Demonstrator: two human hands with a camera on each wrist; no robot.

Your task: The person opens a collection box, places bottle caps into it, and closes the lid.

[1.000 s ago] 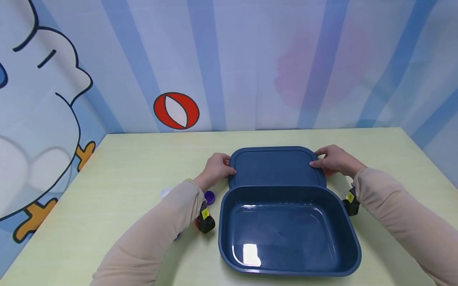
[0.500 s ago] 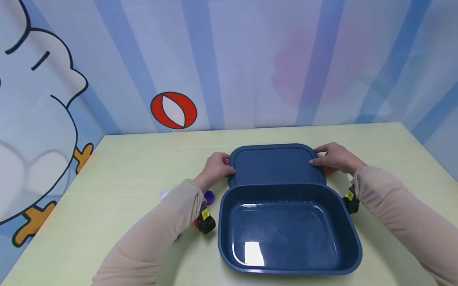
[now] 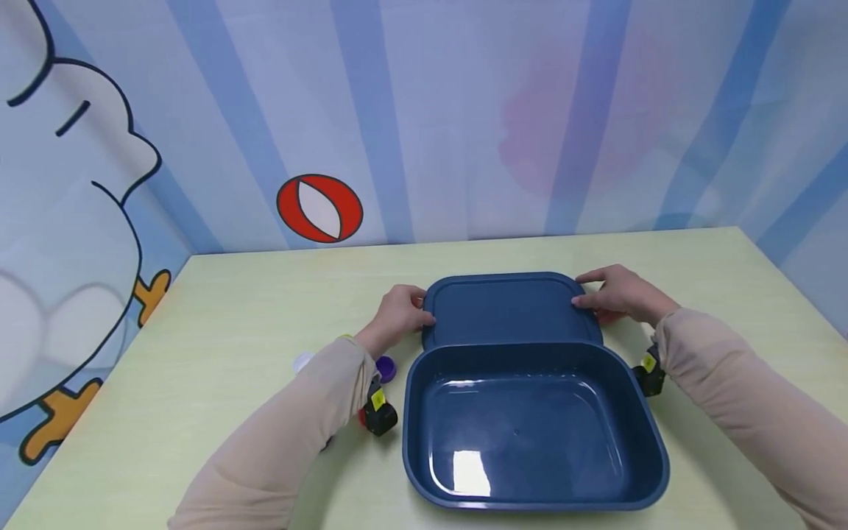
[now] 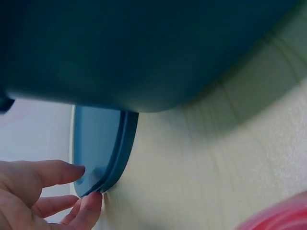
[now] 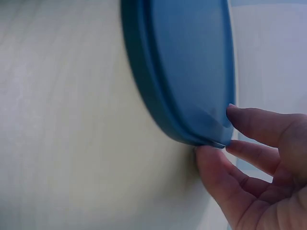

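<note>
A dark blue lid [image 3: 510, 309] with a raised rim lies just behind a matching blue box [image 3: 523, 412], whose near-side rim covers the lid's front edge in the head view. My left hand [image 3: 400, 316] pinches the lid's left end, thumb on top and fingertips at the rim's underside. At the opposite end my right hand [image 3: 621, 294] pinches the lid the same way. The right wrist view shows the thumb [image 5: 259, 125] against the lid's face and the other fingers at its edge. Nothing lies inside the box, which stands open side up.
A purple cap [image 3: 386, 368] lies left of the box. Near the left sleeve are a white round piece [image 3: 302, 361] and a red thing [image 3: 362, 417], both partly hidden. The pale table [image 3: 278, 294] ends at a printed backdrop [image 3: 450, 147].
</note>
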